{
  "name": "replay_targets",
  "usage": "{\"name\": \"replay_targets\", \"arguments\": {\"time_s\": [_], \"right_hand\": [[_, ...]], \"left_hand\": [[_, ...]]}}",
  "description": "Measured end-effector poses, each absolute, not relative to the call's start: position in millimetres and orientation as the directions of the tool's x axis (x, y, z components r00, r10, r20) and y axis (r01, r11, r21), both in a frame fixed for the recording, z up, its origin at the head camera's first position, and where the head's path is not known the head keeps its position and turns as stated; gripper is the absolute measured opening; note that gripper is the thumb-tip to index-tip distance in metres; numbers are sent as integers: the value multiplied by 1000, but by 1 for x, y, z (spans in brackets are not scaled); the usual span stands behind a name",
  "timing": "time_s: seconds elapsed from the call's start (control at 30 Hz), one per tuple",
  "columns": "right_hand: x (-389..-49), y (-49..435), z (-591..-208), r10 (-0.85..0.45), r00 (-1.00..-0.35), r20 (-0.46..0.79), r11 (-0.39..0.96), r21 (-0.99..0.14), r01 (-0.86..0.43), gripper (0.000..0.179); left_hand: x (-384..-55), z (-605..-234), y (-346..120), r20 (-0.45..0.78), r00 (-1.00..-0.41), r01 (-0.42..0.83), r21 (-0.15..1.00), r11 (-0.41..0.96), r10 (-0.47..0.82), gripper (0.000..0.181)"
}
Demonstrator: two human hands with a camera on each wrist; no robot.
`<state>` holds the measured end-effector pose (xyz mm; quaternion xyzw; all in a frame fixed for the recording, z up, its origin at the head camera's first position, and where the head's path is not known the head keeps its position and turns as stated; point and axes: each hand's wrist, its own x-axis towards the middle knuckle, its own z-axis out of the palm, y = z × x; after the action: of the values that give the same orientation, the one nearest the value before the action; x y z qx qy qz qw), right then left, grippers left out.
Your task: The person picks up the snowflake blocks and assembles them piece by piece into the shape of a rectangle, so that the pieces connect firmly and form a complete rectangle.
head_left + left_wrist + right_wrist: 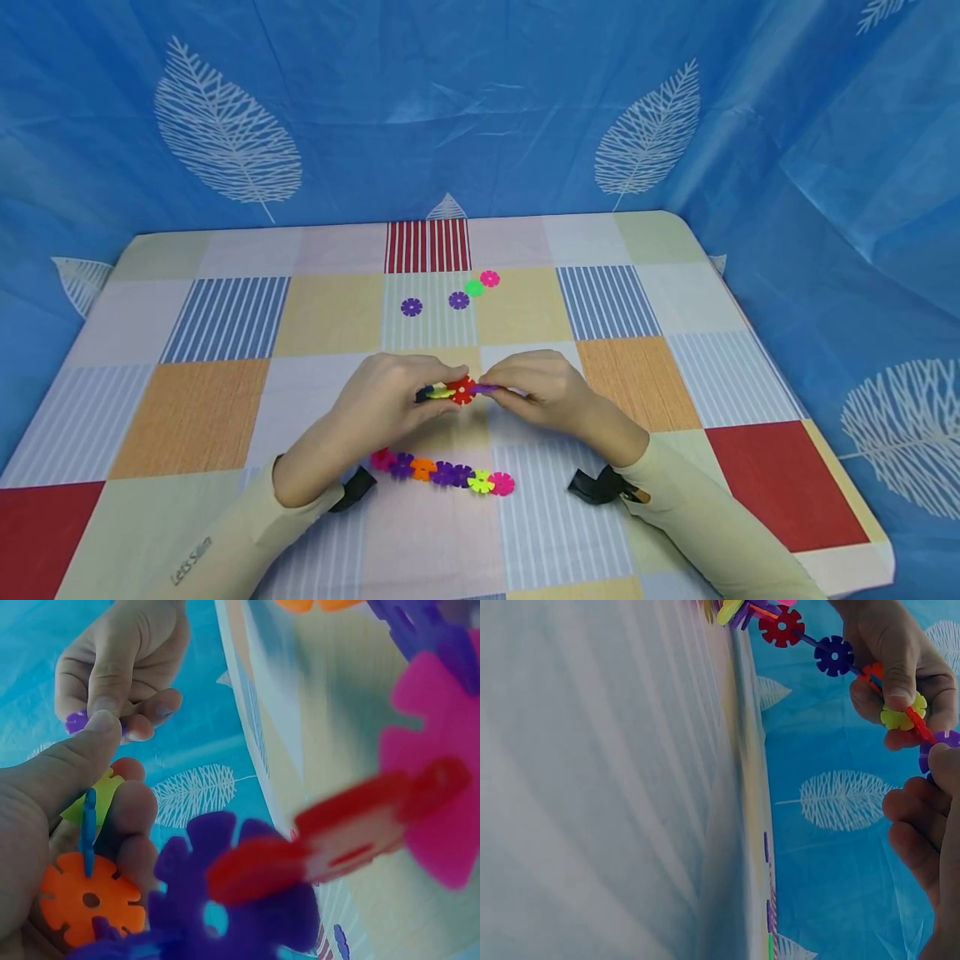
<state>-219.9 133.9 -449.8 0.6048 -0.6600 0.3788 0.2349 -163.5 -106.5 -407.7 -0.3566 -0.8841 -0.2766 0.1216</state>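
Note:
My left hand (390, 387) holds a chain of interlocked plastic snowflake discs, with its thumb and fingers on a yellow disc (894, 718). Beyond its fingertips a red disc (462, 390) sticks out to the right, seen face-on in the head view. My right hand (543, 387) pinches a purple disc (486, 389) at the red disc's edge; whether the two are slotted together I cannot tell. In the left wrist view an orange disc (64, 896) lies against the left palm. From there the chain runs through purple, red and pink (439, 712) discs to a row on the table.
The row's orange disc (423, 469) and pink end disc (502, 483) lie on the patchwork cloth near me. Farther back are loose discs: two purple, the left one (411, 307) apart, a green (474, 287) and a pink (490, 278). A blue curtain (450, 108) hangs behind.

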Motion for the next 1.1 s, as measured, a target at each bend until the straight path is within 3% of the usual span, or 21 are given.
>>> {"name": "replay_targets", "arguments": {"time_s": [0.47, 0.67, 1.1], "right_hand": [[-224, 139, -450, -585, -183, 790, 4, -224, -975, 14], [-224, 140, -449, -642, -162, 749, 24, -192, -981, 14], [-220, 136, -445, -639, -101, 763, 28, -108, -994, 16]], "left_hand": [[-163, -405, -110, 379, -747, 665, 411, 624, 546, 41], [-164, -406, -109, 382, -738, 675, 400, 620, 557, 39], [-164, -410, -107, 398, -720, 694, 391, 604, 569, 41]]}}
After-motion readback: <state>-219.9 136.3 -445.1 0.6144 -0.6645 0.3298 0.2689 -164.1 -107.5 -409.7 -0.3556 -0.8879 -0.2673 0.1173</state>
